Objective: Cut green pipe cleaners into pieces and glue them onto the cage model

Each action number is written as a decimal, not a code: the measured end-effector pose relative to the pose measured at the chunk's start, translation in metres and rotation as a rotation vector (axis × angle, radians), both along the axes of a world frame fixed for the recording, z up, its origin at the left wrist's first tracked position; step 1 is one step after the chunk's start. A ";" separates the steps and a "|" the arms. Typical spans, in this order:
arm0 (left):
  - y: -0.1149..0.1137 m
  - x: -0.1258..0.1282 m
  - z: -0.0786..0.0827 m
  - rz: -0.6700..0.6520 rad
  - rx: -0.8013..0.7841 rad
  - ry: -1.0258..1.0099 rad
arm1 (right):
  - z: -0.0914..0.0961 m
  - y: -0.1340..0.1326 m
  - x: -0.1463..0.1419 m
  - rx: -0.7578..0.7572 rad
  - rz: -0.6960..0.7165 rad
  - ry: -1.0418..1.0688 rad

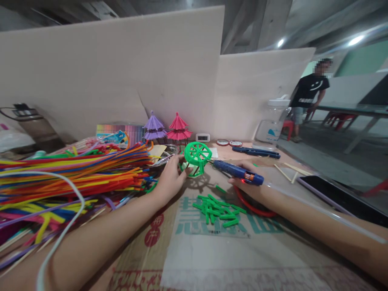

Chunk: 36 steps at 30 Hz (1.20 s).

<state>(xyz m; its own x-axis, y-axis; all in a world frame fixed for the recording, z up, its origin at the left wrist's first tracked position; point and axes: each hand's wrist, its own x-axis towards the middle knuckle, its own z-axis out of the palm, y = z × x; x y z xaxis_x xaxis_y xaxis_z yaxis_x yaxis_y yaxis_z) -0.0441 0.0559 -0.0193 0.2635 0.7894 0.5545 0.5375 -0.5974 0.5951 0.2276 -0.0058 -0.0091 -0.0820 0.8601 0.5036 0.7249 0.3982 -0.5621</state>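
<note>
My left hand [173,176] grips a small green model [198,154], a spoked round top on thin brown posts over a green base. In my right hand [247,182] is a blue glue gun [235,170], its nozzle pointing left at the model's right side. A small red light glows by its handle. Whether the nozzle touches the model I cannot tell. Below them lies a loose heap of short green pipe cleaner pieces [215,208] on a translucent sheet [194,258] over printed cardboard.
Bundles of coloured pipe cleaners [91,173] cover the left side, with a white cable [79,194] in front. Purple [154,127] and pink [178,127] pagoda-like models stand behind. Blue pliers [256,152], a phone [339,198] and a clear jug [269,123] lie rightward. A person [309,91] stands beyond.
</note>
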 end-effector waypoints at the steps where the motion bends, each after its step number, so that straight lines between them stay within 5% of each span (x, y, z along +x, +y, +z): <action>1: 0.000 0.000 0.000 -0.002 -0.003 -0.003 | 0.000 0.000 0.000 -0.001 -0.001 -0.002; 17: 0.003 0.001 0.003 0.003 -0.085 -0.076 | -0.004 0.004 -0.001 -0.043 0.063 -0.011; 24: 0.004 0.000 0.002 0.022 -0.134 -0.068 | 0.034 -0.003 -0.004 -0.037 0.073 0.300; 30: 0.006 -0.001 0.000 0.023 -0.139 -0.069 | 0.061 0.055 0.004 -0.141 0.062 0.407; 33: 0.007 -0.001 -0.001 0.002 -0.145 -0.078 | 0.060 0.095 0.008 -0.234 -0.128 0.206; 36: 0.006 -0.001 0.000 -0.013 -0.160 -0.111 | 0.051 0.127 0.008 -0.263 -0.175 0.136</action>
<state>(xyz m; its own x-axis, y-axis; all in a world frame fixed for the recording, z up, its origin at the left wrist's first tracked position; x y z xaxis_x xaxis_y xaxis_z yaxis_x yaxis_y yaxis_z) -0.0446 0.0621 -0.0197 0.2181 0.8667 0.4486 0.4559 -0.4969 0.7384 0.2357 0.1214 0.0423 0.1310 0.9570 0.2587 0.6806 0.1029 -0.7254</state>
